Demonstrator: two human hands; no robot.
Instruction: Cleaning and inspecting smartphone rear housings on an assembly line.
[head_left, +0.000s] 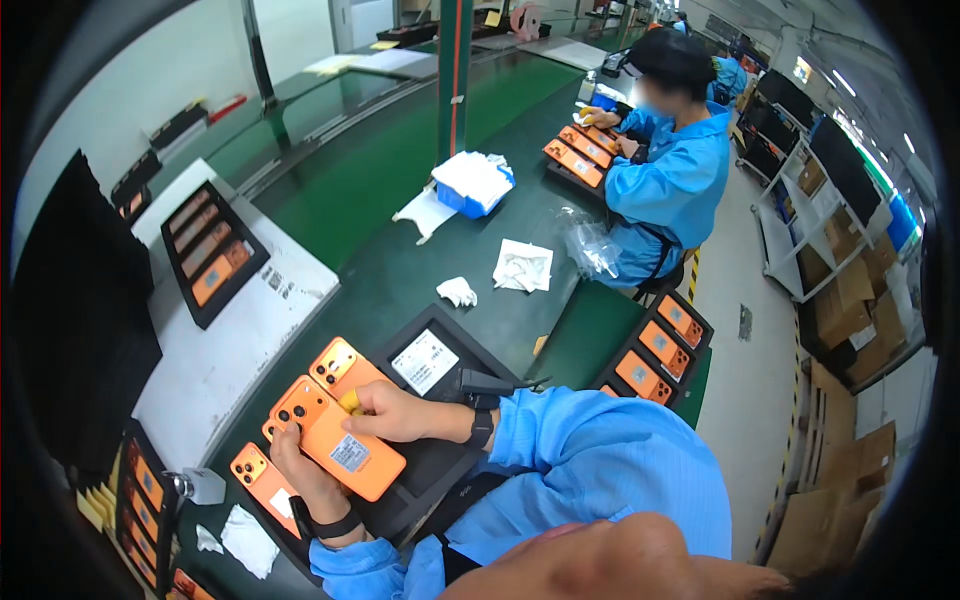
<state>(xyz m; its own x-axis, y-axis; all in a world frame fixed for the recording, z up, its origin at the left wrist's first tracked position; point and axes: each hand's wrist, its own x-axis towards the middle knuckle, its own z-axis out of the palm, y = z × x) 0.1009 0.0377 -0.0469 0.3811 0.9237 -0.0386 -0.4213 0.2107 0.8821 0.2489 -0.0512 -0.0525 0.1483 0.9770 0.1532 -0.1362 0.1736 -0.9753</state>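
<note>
Both hands hold an orange phone (378, 468), camera side up, over a black tray (472, 350). It has a large camera bump at its far left end and a printed white label near its middle. My left hand (305, 468) grips the near left edge. My right hand (402, 412) is on the far edge, thumb on the back, with a yellow finger cot on one finger. A second orange phone (342, 362) lies just beyond the held one, partly hidden by it. Another orange phone (262, 476) with a white patch lies left of my left hand. A white label sheet (424, 362) sits on the tray.
Crumpled wipes (457, 292) and a blue box of wipes (478, 190) stand ahead. Trays of orange phones lie on a white board (255, 345), at far left and at right (708, 330). A bottle (205, 487) stands near left. A co-worker (670, 170) handles phones ahead right.
</note>
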